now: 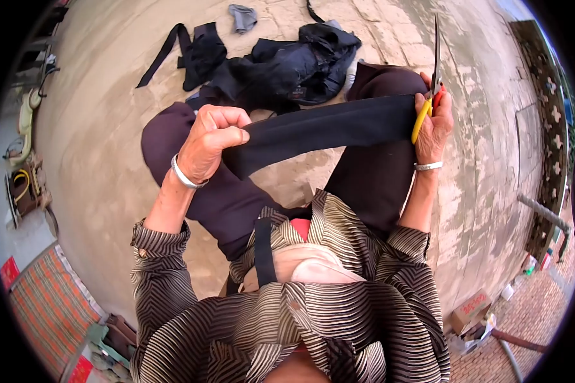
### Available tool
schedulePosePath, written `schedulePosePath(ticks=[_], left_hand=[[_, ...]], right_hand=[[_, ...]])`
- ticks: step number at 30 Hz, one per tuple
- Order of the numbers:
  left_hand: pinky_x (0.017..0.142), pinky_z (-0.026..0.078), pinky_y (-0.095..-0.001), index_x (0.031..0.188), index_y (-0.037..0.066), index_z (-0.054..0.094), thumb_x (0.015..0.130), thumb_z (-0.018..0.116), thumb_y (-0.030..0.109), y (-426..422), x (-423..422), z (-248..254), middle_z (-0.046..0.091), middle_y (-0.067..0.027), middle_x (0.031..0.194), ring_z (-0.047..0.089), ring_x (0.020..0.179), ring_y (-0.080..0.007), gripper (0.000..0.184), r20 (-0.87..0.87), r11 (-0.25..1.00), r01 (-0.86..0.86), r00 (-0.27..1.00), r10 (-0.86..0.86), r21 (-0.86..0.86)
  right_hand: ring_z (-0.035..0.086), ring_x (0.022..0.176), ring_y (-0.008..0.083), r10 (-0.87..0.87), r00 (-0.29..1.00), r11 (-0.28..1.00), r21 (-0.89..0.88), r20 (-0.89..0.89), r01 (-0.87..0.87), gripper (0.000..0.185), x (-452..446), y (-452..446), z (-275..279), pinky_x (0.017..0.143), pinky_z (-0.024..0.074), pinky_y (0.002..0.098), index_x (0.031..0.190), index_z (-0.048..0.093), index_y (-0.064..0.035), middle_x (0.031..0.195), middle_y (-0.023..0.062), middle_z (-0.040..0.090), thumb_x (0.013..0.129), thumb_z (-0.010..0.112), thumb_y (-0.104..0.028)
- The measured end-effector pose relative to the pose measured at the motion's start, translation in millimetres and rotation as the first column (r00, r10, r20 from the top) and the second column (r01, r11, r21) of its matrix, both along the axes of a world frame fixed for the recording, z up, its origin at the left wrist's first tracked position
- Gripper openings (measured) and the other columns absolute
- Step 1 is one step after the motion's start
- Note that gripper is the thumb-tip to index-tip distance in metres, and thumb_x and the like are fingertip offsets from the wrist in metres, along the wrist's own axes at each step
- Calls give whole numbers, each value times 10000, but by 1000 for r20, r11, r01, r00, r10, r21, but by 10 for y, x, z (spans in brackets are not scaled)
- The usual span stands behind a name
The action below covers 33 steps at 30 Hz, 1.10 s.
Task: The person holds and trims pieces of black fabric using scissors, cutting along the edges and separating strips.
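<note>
A long strip of black cloth [329,126] is stretched between my two hands above my knees. My left hand [212,140] pinches its left end between thumb and bent fingers. At the other end, my right hand [434,121] holds the strip's edge together with scissors [423,120] that have yellow and red handles. The scissors' blades point up and away from me, clear of the cloth. Part of my right hand's fingers is hidden behind the handles and cloth.
Dark garments [268,70] lie heaped on the paved ground beyond my knees, with a black piece with a strap [204,54] and a small grey cloth [243,18] beside them. A cardboard box [471,311] stands at the lower right, a striped mat [54,306] at the lower left.
</note>
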<state>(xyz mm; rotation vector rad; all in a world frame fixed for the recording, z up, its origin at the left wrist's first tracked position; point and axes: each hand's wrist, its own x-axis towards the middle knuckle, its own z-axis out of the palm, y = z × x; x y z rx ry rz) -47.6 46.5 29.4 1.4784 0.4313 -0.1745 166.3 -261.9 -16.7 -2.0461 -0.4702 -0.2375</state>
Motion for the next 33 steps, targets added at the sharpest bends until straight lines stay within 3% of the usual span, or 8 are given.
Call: schedulePosePath(ticks=[4,8,10,15,26,29,30,33], left_hand=[[627,406,-209,724,-25,616,701,559,97,25,-86,95,622,-5,689,502,609,-59,137,-15,1000,-15,1000,15,1],[638,425,-209,729,-30,624,705,550,100,70,-167,88,639,-18,694,528,616,-66,152,-36,996,-45,998,43,-73],[648,440,-209,740,-35,630,714,555,96,87,-204,76,655,-34,707,547,620,-72,153,-44,992,-71,997,67,-102],[634,451,-204,776,-39,625,740,559,79,123,-319,104,655,-40,714,560,619,-66,139,-85,969,-156,986,142,-192],[593,453,-186,810,-20,635,827,599,88,-16,-317,167,658,-20,729,565,619,-37,116,-20,966,-228,974,228,-124],[589,438,-180,804,-17,638,834,604,87,-61,-295,189,649,-5,725,553,620,-27,114,1,971,-223,975,224,-89],[581,425,-177,799,-16,638,835,607,88,-86,-278,198,639,8,720,538,615,-19,114,13,971,-221,975,223,-87],[561,386,-171,791,-15,631,837,615,83,-183,-221,214,610,34,709,495,608,-3,109,29,976,-213,976,215,-48]], right_hand=[[412,730,110,20,999,999,-50,47,-17,266,14,36,-28,666,378,230,1077,568,-23,783,8,427,863,712,-83],[422,764,111,93,995,995,43,-28,-92,368,-59,137,32,703,380,226,1219,564,-30,814,-12,445,875,693,-48],[538,1016,108,94,990,994,59,-103,-88,316,-85,167,40,939,393,247,1233,569,5,1166,55,644,929,628,-57],[515,982,87,160,984,982,112,-76,-151,398,-48,158,-8,908,410,215,1291,494,16,1245,69,619,915,624,5],[532,986,123,126,984,988,107,-128,-113,384,23,24,-49,929,415,236,1238,525,22,1188,81,625,881,668,14],[548,1054,159,-97,995,983,-155,38,102,424,-1,-65,78,951,422,264,1175,531,36,1097,93,577,811,749,22],[568,1012,160,-53,980,986,-146,191,82,406,-2,-103,123,946,437,269,1166,541,27,1065,98,605,815,744,26],[608,863,123,-116,992,993,22,56,115,275,-349,20,583,812,488,243,1082,595,7,930,51,655,837,716,33]])
